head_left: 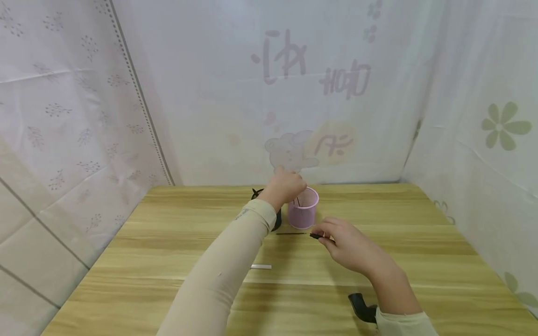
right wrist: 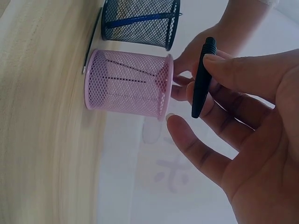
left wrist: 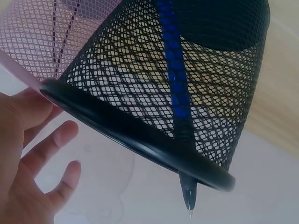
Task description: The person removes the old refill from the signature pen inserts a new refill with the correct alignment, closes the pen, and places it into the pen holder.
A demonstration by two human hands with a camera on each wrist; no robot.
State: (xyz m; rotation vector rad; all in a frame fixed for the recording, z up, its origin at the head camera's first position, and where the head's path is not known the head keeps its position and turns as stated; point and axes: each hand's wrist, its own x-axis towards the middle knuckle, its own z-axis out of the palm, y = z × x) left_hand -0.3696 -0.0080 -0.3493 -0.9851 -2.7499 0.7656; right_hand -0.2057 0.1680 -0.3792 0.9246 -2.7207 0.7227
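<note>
My left hand [head_left: 287, 186] is at the mouth of a pink mesh pen holder [head_left: 301, 218]. Its thumb and index fingertips are hidden at the rim in the left wrist view, while other fingers curl loosely. Two thin dark sticks [right wrist: 126, 79] show through the pink mesh, just below that hand. In the right wrist view my right hand [right wrist: 252, 107] pinches a short black tapered pen piece [right wrist: 204, 77], ribbed at one end, between thumb and fingers. A thin dark rod [head_left: 291, 233] lies on the table before the pink holder.
A black mesh pen holder [left wrist: 215, 79] stands left of the pink one, with a blue pen [left wrist: 174, 70] in it. On the wooden table [head_left: 168, 252], a short white stick [head_left: 261, 266] lies beside the left sleeve. Near the right wrist is a black curved object [head_left: 362, 309]. Printed curtains surround the table.
</note>
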